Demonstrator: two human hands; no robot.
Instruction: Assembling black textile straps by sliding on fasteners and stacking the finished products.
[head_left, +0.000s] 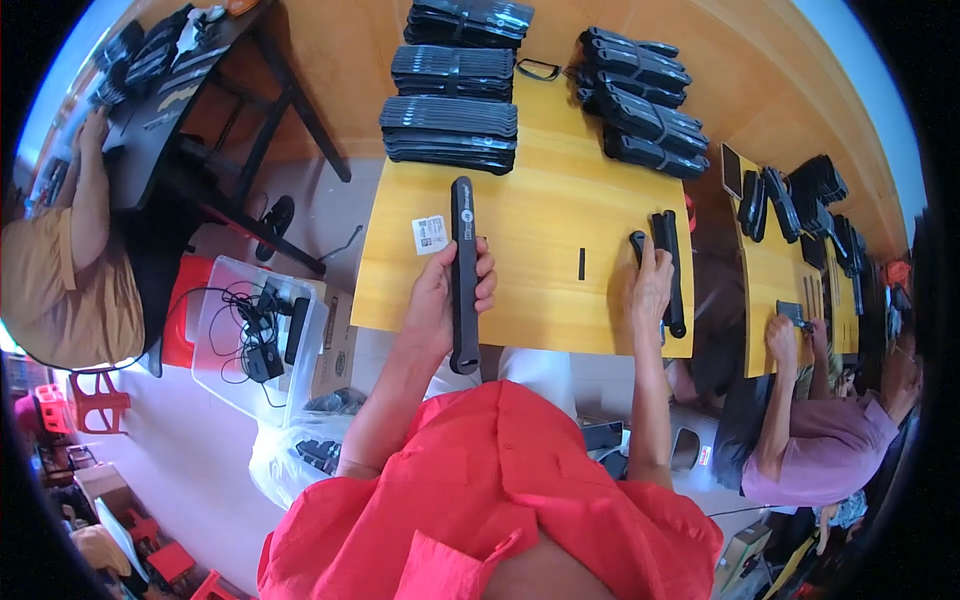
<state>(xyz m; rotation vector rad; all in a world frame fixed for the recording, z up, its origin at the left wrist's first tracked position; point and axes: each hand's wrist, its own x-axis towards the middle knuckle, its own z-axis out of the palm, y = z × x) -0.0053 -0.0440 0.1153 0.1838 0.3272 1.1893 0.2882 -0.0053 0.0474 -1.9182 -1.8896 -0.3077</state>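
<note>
My left hand (432,300) is closed round a long, flat black bar (464,250) with rounded ends and pale print near its top. The bar stands nearly upright over the near left part of the yellow table (540,215). At the table's right edge, my right hand (650,290) has its fingers closed on a second black bar (637,240), mostly hidden by the hand. Right beside it lies another black bar (674,290). Next to my left hand, a white printed label (430,234) lies on the table. Between my hands lies a short black strip (581,264).
Bundled stacks of black bars (450,135) stand at the far left, more bundles (650,110) at the far right. Left of the table is a clear plastic bin (215,335) with cables. People work at a dark table (165,120) on the left and another yellow table (765,290) on the right.
</note>
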